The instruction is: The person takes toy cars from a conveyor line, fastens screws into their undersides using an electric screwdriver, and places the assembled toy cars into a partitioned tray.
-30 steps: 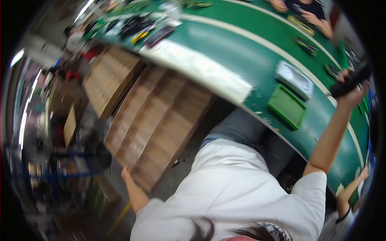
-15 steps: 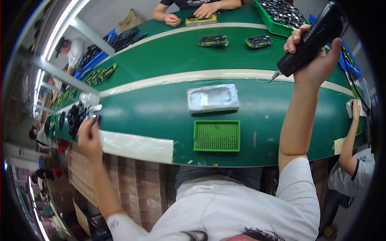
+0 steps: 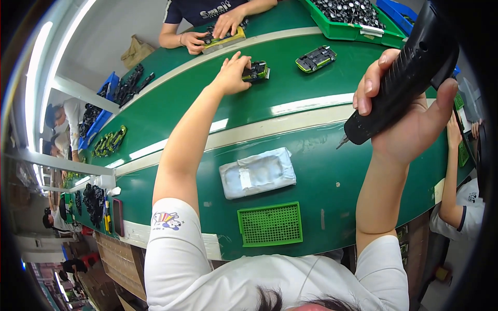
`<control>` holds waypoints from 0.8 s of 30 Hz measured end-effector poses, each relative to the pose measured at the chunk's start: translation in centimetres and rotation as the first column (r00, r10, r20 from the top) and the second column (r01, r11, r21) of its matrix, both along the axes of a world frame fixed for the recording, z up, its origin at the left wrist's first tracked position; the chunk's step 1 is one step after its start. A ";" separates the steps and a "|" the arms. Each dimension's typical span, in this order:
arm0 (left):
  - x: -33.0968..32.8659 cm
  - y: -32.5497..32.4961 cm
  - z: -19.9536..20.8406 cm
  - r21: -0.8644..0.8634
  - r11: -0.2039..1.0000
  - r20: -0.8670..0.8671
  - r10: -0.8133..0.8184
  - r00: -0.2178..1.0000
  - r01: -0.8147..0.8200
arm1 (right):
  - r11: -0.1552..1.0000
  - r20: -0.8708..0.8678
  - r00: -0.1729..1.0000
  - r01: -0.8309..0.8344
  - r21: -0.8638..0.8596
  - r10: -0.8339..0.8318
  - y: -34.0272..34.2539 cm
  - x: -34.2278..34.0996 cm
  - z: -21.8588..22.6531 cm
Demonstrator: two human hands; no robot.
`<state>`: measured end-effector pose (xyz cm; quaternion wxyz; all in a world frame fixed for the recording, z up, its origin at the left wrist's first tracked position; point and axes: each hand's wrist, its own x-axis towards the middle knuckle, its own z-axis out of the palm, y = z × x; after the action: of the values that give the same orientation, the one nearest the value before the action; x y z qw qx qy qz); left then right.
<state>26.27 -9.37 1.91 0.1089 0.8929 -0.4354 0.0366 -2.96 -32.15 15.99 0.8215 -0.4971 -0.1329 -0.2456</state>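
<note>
At the far side of the bench my left hand point(image 3: 233, 76) is closed around the left end of an upside-down toy car point(image 3: 257, 71), black underneath with a yellow-green edge. Its fingertips partly cover the car, which rests on the green surface. Raised at the right, my right hand point(image 3: 402, 116) grips a black electric screwdriver point(image 3: 402, 72), its bit pointing down and left. A second upturned toy car point(image 3: 316, 59) lies to the right of the first. Nearer me is a pale, wrapped cradle block point(image 3: 259, 172) with a hollow in its top.
A green perforated tray point(image 3: 270, 224) sits near the front edge. Opposite, a co-worker's hands point(image 3: 220, 32) hold another car on a yellow block. A green bin point(image 3: 358, 33) holds many small black round parts. Black parts point(image 3: 94, 203) and a phone point(image 3: 118, 217) lie at left.
My left hand has swung from the parts at the left to the far toy car and taken hold of it. The screwdriver has come lower and closer in my right hand. The view has shifted.
</note>
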 end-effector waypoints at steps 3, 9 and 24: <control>-0.2 -0.6 -0.7 -0.078 0.997 -0.026 0.016 1.000 -0.018 | 1.000 -0.042 0.999 -0.014 -0.024 0.013 -0.1 0.3 -0.1; -9.9 2.2 3.9 -0.296 0.951 -0.138 0.054 0.989 -0.093 | 0.995 0.097 0.992 -0.076 -0.057 0.081 0.8 0.0 -0.3; -26.8 7.9 1.4 -0.375 0.927 -0.195 -0.102 0.975 0.022 | 0.969 0.191 0.965 -0.138 -0.205 0.178 -1.2 -1.5 -3.7</control>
<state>-0.56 -1.47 3.35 0.3220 0.8407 -0.4349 0.0194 -4.50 -33.34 12.29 0.7688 -0.5326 -0.2804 -0.2158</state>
